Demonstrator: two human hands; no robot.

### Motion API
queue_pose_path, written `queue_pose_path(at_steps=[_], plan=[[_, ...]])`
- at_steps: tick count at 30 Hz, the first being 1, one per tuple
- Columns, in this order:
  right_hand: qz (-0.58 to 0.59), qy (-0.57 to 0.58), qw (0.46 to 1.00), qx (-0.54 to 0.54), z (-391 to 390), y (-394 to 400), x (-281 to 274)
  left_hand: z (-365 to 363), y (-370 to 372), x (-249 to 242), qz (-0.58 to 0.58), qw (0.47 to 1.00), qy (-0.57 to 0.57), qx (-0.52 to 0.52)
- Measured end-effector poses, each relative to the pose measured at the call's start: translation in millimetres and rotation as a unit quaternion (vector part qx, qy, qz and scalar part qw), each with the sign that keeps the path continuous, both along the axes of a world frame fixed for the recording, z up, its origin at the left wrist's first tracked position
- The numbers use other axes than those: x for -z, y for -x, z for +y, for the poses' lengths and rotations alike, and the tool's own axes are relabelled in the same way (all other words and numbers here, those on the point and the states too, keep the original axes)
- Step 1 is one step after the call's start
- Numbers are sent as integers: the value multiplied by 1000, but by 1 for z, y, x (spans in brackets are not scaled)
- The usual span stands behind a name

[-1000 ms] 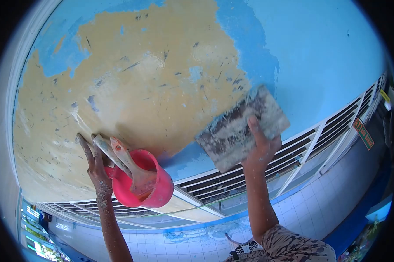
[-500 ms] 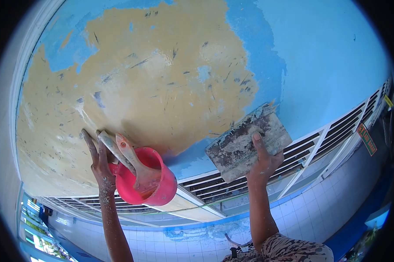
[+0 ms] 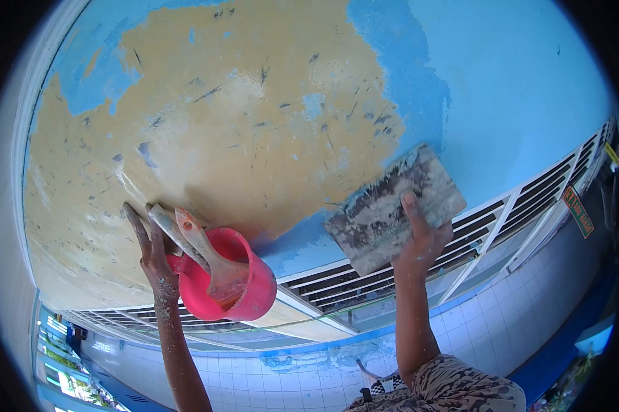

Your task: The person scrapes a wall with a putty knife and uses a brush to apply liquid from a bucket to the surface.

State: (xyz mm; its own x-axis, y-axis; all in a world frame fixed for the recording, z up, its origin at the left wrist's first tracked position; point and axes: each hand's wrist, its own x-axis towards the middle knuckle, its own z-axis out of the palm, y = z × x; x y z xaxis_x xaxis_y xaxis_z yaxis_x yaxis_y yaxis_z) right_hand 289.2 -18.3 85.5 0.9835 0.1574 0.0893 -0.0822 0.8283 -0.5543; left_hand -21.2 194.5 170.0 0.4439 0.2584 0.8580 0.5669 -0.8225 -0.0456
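My left hand [image 3: 153, 257] carries a pink plastic dipper [image 3: 262, 285] by its side, where the handle is mostly hidden. Two of its fingers stretch up against the wall. In the dipper stands a worn paintbrush [image 3: 216, 257], its handle leaning up and left. A second, pale smeared tool handle [image 3: 179, 237] lies beside it, close to my fingers; its lower end is hidden. My right hand [image 3: 419, 240] grips a wide, putty-caked plastering trowel [image 3: 385, 220], thumb on the near face. The trowel is tilted near the lower right edge of the tan patch.
The blue wall [image 3: 508, 89] bears a large tan patch [image 3: 254, 158] with dark scuffs. Below it run white louvred vents [image 3: 337, 288] and a tiled wall surface [image 3: 289, 391]. A small sign [image 3: 578, 211] hangs at the right.
The trowel has moved slightly up and right, and its face has turned a little. My left hand and the dipper have barely shifted, a touch leftward in view.
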Motion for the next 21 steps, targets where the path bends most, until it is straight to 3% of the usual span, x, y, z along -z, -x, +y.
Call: queue_pose_path(at_steps=[5,7,11,13,14,17,19,21], plan=[[-22,-34,999,11,3,-6,-16,2,2,-2,20,999,-40,-13],[-25,-46,998,-18,4,-15,-32,-1,2,0,-11,999,47,4],[-12,-8,1000,15,-2,-4,-8,4,7,2,4,1000,-1,-5],[-26,-13,999,28,-1,-5,-16,20,15,13,-71,981,182,24],[-31,-2,999,35,-1,-7,-19,21,16,15,-67,980,187,25],[-35,13,999,35,-4,-17,-8,13,12,11,-75,978,189,42],[-44,1,999,14,-8,-13,-3,2,6,1,-5,999,52,3],[-63,7,998,30,-7,-13,-11,1,7,2,-12,999,49,4]])
